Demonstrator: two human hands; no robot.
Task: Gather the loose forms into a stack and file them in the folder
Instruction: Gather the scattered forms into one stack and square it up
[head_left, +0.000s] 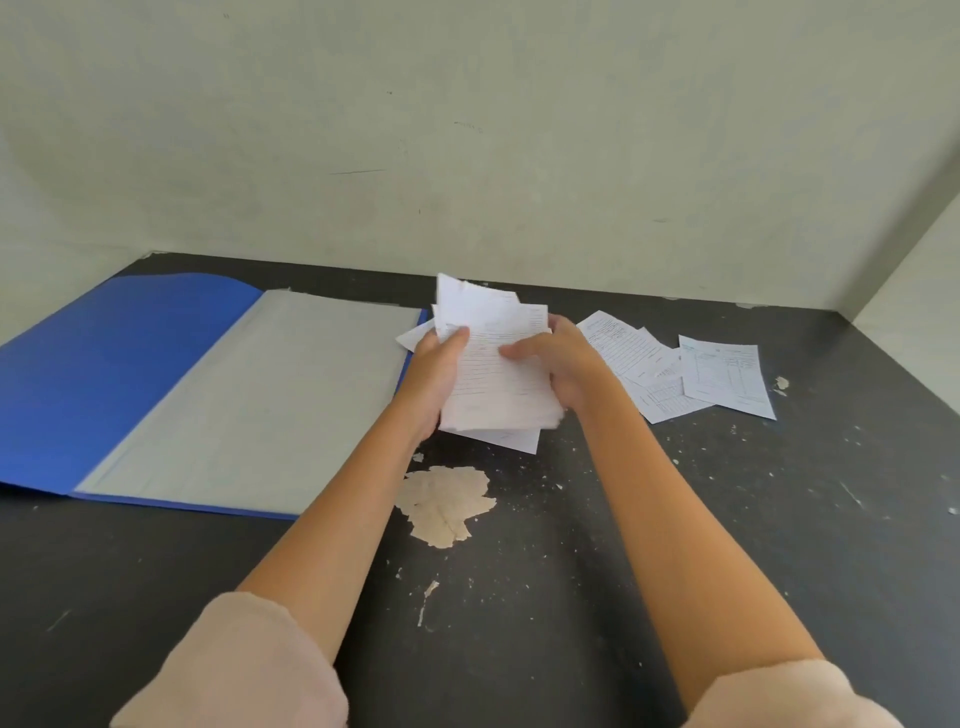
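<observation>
We work on a dark table (727, 519) whose paint has flaked, leaving a pale bare patch (447, 501) at about six o'clock from our hands. The blue folder (104, 374) lies open at nine o'clock, cover flat on the table and its grey inner sheet (249, 400) facing up, so that a stack can slide straight onto it without another opening move.

At the centre we hold the partial stack of forms (493, 374) tilted up off the table, just beside the folder's right edge. Our left hand (434, 376) clamps the stack's left edge, thumb on top and fingers hidden beneath; our right hand (566, 364) closes on the right edge, thumb laid across the printed face. Gripping both sides this way lets us square the uneven sheets, whose corners fan out at twelve o'clock and at five.

At three o'clock the remaining loose forms (649, 374) lie overlapped and flat on the table, with one separate form (724, 376) farthest right, partly over its neighbours. We judge the gathering about half done: those sheets need collecting before filing.
</observation>
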